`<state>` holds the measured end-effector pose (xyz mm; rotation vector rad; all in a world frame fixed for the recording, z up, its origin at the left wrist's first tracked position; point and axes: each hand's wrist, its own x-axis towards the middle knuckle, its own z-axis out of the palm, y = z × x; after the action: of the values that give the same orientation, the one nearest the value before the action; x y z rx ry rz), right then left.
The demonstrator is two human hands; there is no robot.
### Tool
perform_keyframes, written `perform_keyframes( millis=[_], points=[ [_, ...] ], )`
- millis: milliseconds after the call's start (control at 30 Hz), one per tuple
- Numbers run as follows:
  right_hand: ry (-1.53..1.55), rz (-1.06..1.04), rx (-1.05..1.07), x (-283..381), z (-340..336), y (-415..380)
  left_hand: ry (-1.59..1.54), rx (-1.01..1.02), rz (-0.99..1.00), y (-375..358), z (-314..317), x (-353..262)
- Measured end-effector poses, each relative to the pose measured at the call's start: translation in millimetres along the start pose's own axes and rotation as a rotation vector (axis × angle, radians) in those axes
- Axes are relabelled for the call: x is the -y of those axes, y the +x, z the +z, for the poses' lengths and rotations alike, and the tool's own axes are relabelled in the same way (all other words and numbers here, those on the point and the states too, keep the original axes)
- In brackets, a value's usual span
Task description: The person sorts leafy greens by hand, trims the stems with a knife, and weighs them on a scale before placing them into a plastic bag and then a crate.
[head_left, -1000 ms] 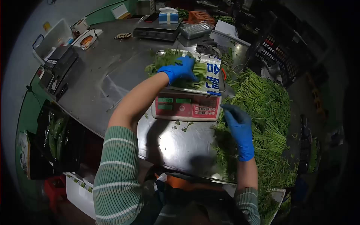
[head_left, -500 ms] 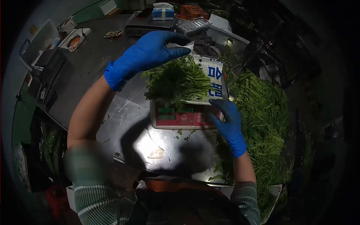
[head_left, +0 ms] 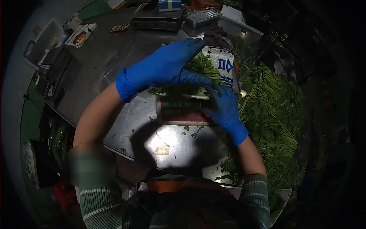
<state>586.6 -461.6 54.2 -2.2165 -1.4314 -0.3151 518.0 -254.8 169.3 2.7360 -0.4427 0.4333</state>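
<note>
A bunch of leafy greens (head_left: pixel 205 65) with pale green stems lies on the pan of a red-fronted scale (head_left: pixel 187 115), over a white sheet with blue characters (head_left: pixel 225 65). My left hand (head_left: pixel 167 63), in a blue glove, straddles the bunch from above, its fingers along the far side and its thumb along the near side. The palm hides most of the leaves. In a matching glove, my right hand (head_left: pixel 225 105) is at the near right corner of the scale, fingers apart, fingertips beside the left thumb and the stems. It partly covers the scale's front panel.
A large heap of the same greens (head_left: pixel 272 126) fills the right side of the metal table (head_left: pixel 126 131). At the back are a clear plastic tray (head_left: pixel 203 17), a dark flat-topped device (head_left: pixel 158 21) and a blue box (head_left: pixel 169 5). A white bin (head_left: pixel 47 38) stands back left.
My left hand has come down over the bunch, its thumb now on the near side. My right hand has moved up toward the stems and the left thumb. The view has shifted slightly.
</note>
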Motion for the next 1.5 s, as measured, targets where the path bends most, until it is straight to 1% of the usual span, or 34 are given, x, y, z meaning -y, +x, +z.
perform_keyframes(
  millis=[67,133,167,233,300,333,400,467,533,600,633,700,733,800,833,900,933,1000,1033,1100,1133,1200,1233,1300,1333,1400,1433,1500],
  points=[
    [0.006,0.005,0.004,0,2,1,-0.001,0.022,-0.005,1,3,5],
    [0.065,-0.009,-0.005,1,6,-1,-0.087,0.060,-0.106,6,10,15],
    [0.089,0.003,-0.030,-1,5,-4,-0.065,0.040,-0.113,8,12,15],
    [0.079,0.012,-0.038,2,-4,-11,-0.079,0.029,-0.064,10,14,6],
    [0.041,0.010,-0.112,-6,-16,-27,-0.121,0.060,-0.034,14,12,-4],
    [-0.017,0.071,-0.118,-20,-32,-44,-0.132,0.076,-0.057,13,9,-7],
    [-0.099,0.257,-0.267,-48,-64,-76,-0.095,0.080,-0.064,11,7,-2],
    [-0.084,0.594,-0.454,-78,-103,-116,-0.102,0.085,-0.049,8,4,8],
    [-0.190,0.883,-0.566,-122,-133,-161,-0.101,0.086,-0.054,13,5,12],
    [-0.376,1.051,-0.348,-170,-154,-204,-0.186,0.118,-0.066,20,10,10],
    [-0.384,1.045,-0.351,-185,-151,-215,-0.190,0.108,-0.064,24,15,6],
    [-0.432,1.082,0.049,-208,-143,-228,-0.292,0.145,-0.040,35,29,-10],
    [-0.424,1.078,0.049,-210,-141,-230,-0.286,0.146,-0.045,38,33,-17],
    [-0.632,1.050,0.250,-212,-132,-232,-0.175,0.165,0.098,45,39,-29],
    [-0.625,1.043,0.249,-214,-129,-230,-0.168,0.166,0.091,48,40,-32],
    [-0.623,1.027,0.369,-217,-128,-227,-0.203,0.232,0.067,53,39,-36],
    [-0.626,1.016,0.365,-219,-127,-226,-0.198,0.224,0.061,52,39,-37],
    [-0.794,0.895,0.428,-218,-124,-226,-0.168,0.214,0.091,50,38,-38],
    [-0.796,0.888,0.427,-216,-125,-228,-0.166,0.209,0.087,48,37,-36],
    [-0.547,1.001,0.210,-210,-131,-230,-0.185,0.222,0.102,45,36,-31],
    [-0.551,0.992,0.212,-208,-139,-228,-0.186,0.215,0.096,43,37,-29],
    [-0.377,0.984,-0.095,-201,-158,-223,-0.264,0.215,0.084,41,35,-27],
    [-0.380,0.978,-0.102,-199,-168,-218,-0.260,0.207,0.085,42,33,-28],
    [0.084,0.803,-0.582,-192,-191,-206,-0.292,0.209,0.048,44,29,-33],
    [0.080,0.795,-0.588,-180,-205,-196,-0.288,0.200,0.053,47,30,-35],
    [0.440,0.964,-0.693,-148,-232,-179,-0.441,0.107,0.068,56,35,-40],
    [0.444,0.951,-0.698,-134,-239,-169,-0.431,0.099,0.070,63,35,-47],
    [0.342,0.934,-0.407,-107,-239,-146,-0.337,-0.184,0.303,79,34,-71]
  ],
)
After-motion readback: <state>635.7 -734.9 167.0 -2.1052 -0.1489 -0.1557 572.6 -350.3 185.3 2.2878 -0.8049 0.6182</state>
